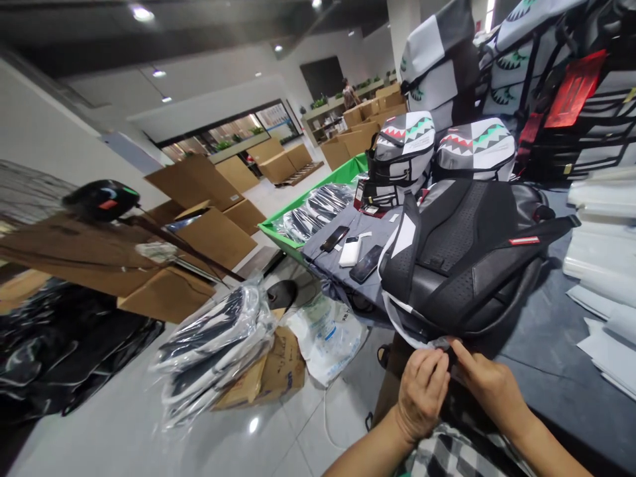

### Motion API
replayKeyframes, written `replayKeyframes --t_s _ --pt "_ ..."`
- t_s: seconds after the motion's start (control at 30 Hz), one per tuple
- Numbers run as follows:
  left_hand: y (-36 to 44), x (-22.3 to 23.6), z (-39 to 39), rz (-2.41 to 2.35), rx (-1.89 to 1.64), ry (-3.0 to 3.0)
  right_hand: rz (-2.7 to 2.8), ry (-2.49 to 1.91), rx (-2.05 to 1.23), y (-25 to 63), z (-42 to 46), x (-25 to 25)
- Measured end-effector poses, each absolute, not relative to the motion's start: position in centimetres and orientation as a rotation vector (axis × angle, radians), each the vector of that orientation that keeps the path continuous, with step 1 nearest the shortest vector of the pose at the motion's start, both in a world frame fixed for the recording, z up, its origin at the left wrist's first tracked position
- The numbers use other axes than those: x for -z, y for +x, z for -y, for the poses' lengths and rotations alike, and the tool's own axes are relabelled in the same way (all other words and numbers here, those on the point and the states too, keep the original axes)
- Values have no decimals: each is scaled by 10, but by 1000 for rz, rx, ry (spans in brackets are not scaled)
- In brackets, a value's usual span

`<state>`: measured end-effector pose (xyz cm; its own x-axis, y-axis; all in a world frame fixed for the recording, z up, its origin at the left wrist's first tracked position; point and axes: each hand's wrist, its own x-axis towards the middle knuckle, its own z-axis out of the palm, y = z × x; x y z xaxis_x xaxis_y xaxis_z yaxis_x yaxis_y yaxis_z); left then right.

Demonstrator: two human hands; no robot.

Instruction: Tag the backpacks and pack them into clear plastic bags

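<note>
A black backpack (pixel 460 255) lies on the dark table with its padded back and shoulder straps facing up. From its left side a white-edged strap (pixel 405 324) loops down over the table's edge to my hands. My left hand (pixel 422 392) is closed at the lower end of this strap, its fingers bent together. Close beside it, my right hand (pixel 489 383) pinches at the same spot with thumb and forefinger. A bit of clear plastic (pixel 440 342) shows between the fingertips. My fingers hide most of what is gripped there.
Two phones (pixel 366 264) and a white power bank (pixel 350 252) lie left of the backpack. Patterned bags (pixel 474 149) stand behind it. White rolls (pixel 601 255) are at right. A green-lined bin (pixel 283 245), wrapped bags (pixel 213 351) and cartons (pixel 216 238) stand at left. One person (pixel 350 96) is far off.
</note>
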<state>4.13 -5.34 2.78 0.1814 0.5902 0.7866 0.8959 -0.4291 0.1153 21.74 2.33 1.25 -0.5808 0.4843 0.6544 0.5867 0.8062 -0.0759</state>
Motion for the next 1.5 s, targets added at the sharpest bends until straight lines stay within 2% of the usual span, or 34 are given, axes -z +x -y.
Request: replayKeyframes --t_s 0.23,0.4,0.53,0.6,0.8,1.0,1.13,1.2,1.37,1.43,1.5 --pt "50 -16 30 1505 1126 -1969 2312 -806 278 209 -21 -37" --pt "44 -23 19 1490 1092 -2096 2121 -823 -10 229 4 -47" --pt "21 -39 13 1592 1065 -2226 1924 -1200 -199 257 15 -35" --pt "7 -48 8 1634 1059 -2329 1924 -1242 -260 262 19 -28" --pt "0 -50 7 1530 1033 -2352 1927 -1171 -128 309 21 -38" --pt "17 -26 10 1422 1080 -2124 1633 -1871 164 438 -36 -66" --pt "15 -25 -6 1417 1079 -2164 1588 -2274 18 460 -88 -64" --pt "13 -28 -10 1470 1078 -2213 1684 -2234 -117 452 -92 -61" --pt "15 -39 2 1540 1058 -2233 1922 -1791 -518 434 -43 -51" --pt "17 -42 13 1500 1107 -2170 1896 -1781 -493 436 -23 -52" --pt "21 -44 25 1402 1214 -2127 1735 -1912 -277 440 -18 -55"
